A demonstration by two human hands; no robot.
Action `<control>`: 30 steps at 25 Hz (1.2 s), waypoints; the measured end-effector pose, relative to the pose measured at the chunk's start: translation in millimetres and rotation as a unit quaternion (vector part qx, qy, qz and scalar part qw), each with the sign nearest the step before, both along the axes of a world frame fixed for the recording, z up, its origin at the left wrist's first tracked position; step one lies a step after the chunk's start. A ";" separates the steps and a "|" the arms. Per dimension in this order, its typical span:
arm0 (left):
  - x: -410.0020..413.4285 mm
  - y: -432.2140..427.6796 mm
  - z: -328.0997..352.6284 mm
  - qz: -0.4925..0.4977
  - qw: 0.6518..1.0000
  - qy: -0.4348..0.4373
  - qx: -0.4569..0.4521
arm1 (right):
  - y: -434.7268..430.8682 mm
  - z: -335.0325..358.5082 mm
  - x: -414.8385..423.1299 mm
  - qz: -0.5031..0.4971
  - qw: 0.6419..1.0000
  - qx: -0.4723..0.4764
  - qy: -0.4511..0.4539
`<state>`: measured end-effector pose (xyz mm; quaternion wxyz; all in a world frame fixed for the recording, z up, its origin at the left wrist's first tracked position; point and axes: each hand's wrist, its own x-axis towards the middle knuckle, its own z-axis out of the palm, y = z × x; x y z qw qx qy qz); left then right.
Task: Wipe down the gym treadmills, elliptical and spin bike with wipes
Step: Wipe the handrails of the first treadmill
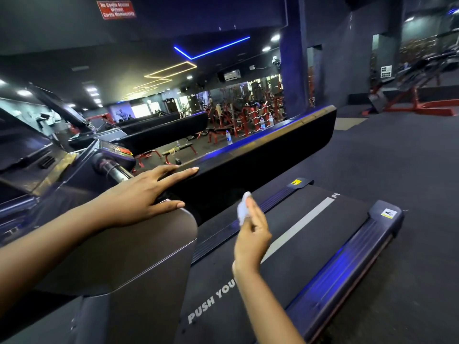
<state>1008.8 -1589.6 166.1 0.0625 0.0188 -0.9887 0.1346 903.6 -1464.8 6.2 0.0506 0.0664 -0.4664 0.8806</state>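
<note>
Our left hand [139,194] lies flat, fingers straight, on the long black arm rail [260,155] of the treadmill [347,256]. It holds nothing. We think it rests there to keep us steady as we lean in. Our right hand [250,232] pinches the small white wipe [243,209], up in the air over the belt [323,247], near the rail but not touching it. It looks ready to rub the rail.
</note>
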 end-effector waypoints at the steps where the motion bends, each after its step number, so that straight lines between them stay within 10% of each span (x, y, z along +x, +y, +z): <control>1: -0.5 0.9 -0.8 -0.004 1.000 0.007 -0.004 | 2.0 2.5 -10.2 -0.004 1.000 -0.004 -0.014; 10: -0.9 -2.0 -5.9 -0.033 0.999 0.030 -0.002 | -18.3 -8.8 63.5 0.015 0.994 0.037 0.099; 17: -1.9 -1.5 -7.0 -0.036 0.999 0.029 -0.004 | 38.9 57.6 -62.0 -0.147 0.975 0.099 0.132; 23: -3.1 -0.4 -8.0 -0.033 0.999 0.030 0.001 | 19.7 54.5 -92.6 -0.090 0.977 0.149 0.125; 30: -1.7 1.8 -6.9 -0.023 0.999 0.024 -0.001 | -1.3 20.7 -7.8 -0.151 0.899 0.238 0.334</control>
